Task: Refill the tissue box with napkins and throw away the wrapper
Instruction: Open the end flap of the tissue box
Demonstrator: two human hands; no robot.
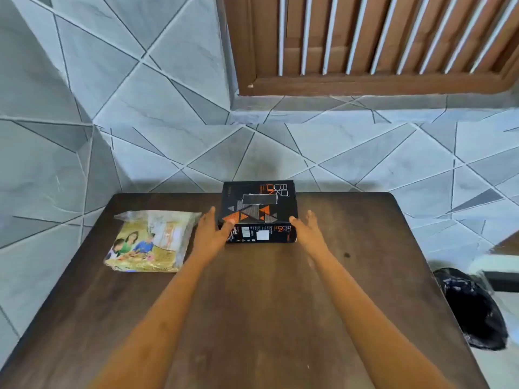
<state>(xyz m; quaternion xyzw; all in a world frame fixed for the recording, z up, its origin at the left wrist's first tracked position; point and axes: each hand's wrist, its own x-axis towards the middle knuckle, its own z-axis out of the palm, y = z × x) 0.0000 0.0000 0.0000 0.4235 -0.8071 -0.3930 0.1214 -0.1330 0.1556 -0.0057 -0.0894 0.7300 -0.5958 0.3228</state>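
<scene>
A black tissue box with orange and grey triangles lies flat near the far edge of the dark wooden table, its slot facing up. My left hand rests against the box's left near corner, thumb on its top. My right hand is at the box's right near corner, fingers spread and touching its side. To the left lies a sealed napkin pack in a printed plastic wrapper, apart from both hands.
A bin lined with a black bag stands on the floor to the right of the table. A tiled wall rises behind the table, with a brown wooden window frame above.
</scene>
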